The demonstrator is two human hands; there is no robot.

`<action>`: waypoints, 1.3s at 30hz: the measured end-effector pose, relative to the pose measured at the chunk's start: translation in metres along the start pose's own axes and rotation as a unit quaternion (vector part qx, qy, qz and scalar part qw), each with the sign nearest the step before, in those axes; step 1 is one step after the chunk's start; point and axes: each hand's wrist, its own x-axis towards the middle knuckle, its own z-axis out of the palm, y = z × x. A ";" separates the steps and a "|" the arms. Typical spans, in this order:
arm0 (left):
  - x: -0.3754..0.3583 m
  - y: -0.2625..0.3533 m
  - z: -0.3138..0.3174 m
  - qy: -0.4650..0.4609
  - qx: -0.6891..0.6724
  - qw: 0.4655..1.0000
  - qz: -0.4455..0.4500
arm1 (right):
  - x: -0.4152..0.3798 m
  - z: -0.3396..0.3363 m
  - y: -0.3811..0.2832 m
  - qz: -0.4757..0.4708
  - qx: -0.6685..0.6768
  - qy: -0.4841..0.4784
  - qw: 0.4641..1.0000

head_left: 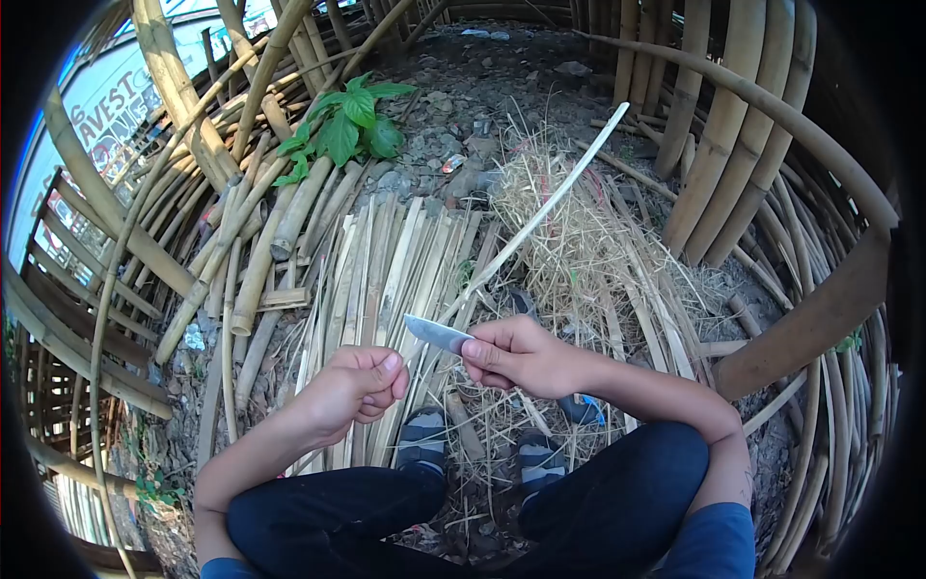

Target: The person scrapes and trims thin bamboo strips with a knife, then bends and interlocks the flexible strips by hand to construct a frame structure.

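Observation:
A long, pale bamboo strip (548, 208) slants from the upper right down to my left hand (361, 390), whose fingers are pinched around its near end. In my right hand (521, 355) is a knife (437, 334) with a short, wide metal blade pointing left. Its handle is hidden in my fist, thumb pressed along the side. The blade lies across the strip, just above and right of my left fingers; whether the edge cuts in cannot be made out. Beneath both hands, many split bamboo slats (371, 265) lie lengthwise on the ground.
Dry shavings (569, 232) are heaped right of the slats. Bamboo poles (752, 135) stand upright at the right, and a thick pole (810, 309) slants in nearby. More poles (260, 261) lie stacked left, beside a leafy plant (349, 125). My striped shoes (422, 442) are below my hands.

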 end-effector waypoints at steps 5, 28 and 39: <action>-0.001 -0.004 0.001 -0.002 0.018 1.000 0.003 | -0.001 -0.007 -0.002 0.021 0.068 0.046 0.996; -0.015 -0.002 -0.016 -0.002 0.007 1.000 -0.016 | -0.034 -0.004 -0.019 0.035 -0.219 0.242 0.945; -0.018 -0.005 -0.020 0.002 0.007 0.999 -0.034 | -0.040 -0.012 -0.010 0.036 -0.228 0.238 0.943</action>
